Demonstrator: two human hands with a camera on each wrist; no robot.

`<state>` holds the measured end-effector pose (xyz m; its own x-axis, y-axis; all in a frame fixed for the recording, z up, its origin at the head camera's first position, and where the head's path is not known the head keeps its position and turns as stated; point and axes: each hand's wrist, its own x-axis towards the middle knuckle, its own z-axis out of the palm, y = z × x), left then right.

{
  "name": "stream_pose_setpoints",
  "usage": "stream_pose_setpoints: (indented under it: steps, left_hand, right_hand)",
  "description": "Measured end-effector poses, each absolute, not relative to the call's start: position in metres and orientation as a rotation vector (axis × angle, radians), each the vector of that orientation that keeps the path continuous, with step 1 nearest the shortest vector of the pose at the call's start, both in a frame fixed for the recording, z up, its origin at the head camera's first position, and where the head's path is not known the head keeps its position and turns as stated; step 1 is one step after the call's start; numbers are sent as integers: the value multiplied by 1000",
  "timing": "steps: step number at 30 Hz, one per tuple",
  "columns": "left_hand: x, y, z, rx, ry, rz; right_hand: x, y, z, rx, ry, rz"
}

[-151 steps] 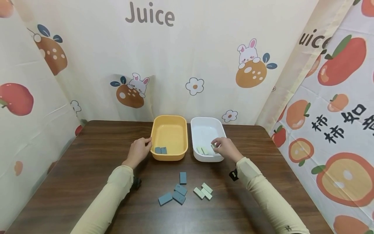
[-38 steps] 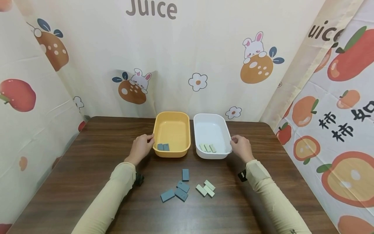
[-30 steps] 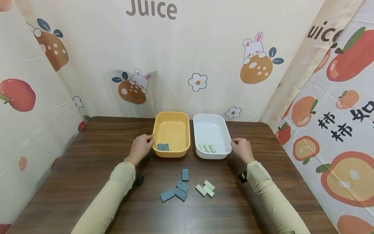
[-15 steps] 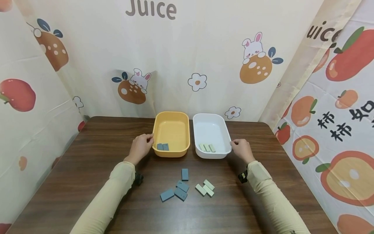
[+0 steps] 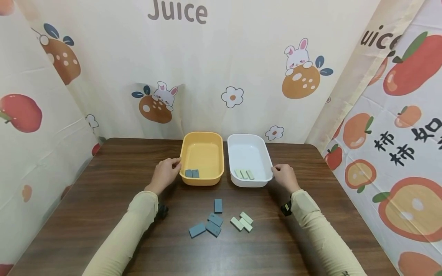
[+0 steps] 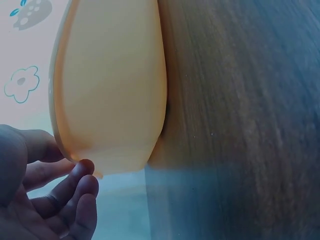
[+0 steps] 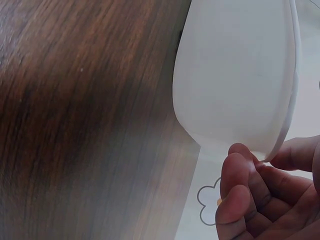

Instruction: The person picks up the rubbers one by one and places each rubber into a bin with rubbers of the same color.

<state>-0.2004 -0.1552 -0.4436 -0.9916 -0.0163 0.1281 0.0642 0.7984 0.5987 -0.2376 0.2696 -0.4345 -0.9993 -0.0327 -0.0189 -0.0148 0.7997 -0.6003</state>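
Observation:
My left hand (image 5: 164, 175) pinches the left rim of a yellow plastic bin (image 5: 203, 155), thumb and fingers meeting at its edge in the left wrist view. Two blue-grey rectangular blocks (image 5: 192, 173) lie side by side at that bin's near end. A white plastic bin (image 5: 248, 153) stands just to its right, and my right hand (image 5: 286, 178) pinches the right rim. Inside the white bin, three pale green blocks (image 5: 243, 174) sit in a row near the front. The right wrist view shows the fingertips (image 7: 235, 170) against the outside of the white bin.
Several blue-grey blocks (image 5: 213, 229) lie on the brown wooden table (image 5: 114, 180) in front of the yellow bin. To their right are three pale green blocks (image 5: 246, 224), close together. A fruit-print curtain (image 5: 207, 76) hangs behind the table and along its sides.
Five seconds ago my right hand was at the white bin with a pale green block; that block now lies beside the other two, and the hand has moved to the right rim.

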Motion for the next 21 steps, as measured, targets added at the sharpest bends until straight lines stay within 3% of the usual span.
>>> stream_pose_setpoints:
  steps: [21]
  left_hand:
    - [-194,-149,-441,-47,-2752,-943]
  right_hand:
    - [-239,269,-436,-33,2944,-972]
